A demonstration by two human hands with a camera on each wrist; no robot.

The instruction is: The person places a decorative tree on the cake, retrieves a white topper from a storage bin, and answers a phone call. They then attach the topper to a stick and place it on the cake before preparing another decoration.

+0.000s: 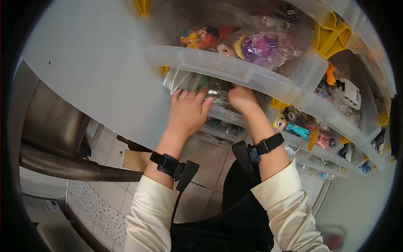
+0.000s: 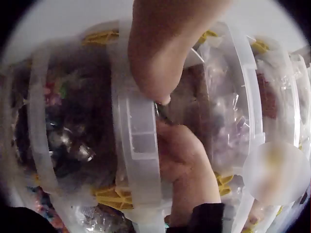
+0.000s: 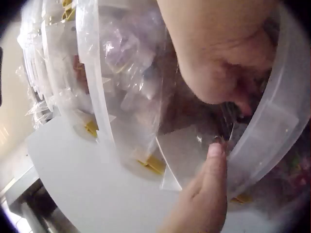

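Observation:
Both hands reach into a translucent plastic bin (image 1: 226, 112) in the middle of a stack, below a fuller bin. The left hand (image 1: 189, 110) lies over its left part, fingers spread and fairly straight, fingertips among clear-bagged small items (image 1: 214, 93). Close to it, the right hand (image 1: 242, 100) dips in with fingers bent downward. In the left wrist view, the right hand (image 2: 187, 150) is behind the bin's front wall (image 2: 141, 126). The right wrist view shows the left thumb (image 3: 214, 153) near the right fingers. I cannot tell what the right fingers hold, as their tips are hidden.
The bin above (image 1: 226, 65) overhangs the hands and holds bagged toys, one a purple figure (image 1: 260, 46). Yellow brackets (image 1: 331, 35) join the bins. More bins at right hold a doll (image 1: 294, 127) and a white toy vehicle (image 1: 349, 93). A pale panel (image 1: 96, 63) stands left, near a metal pipe (image 1: 79, 166).

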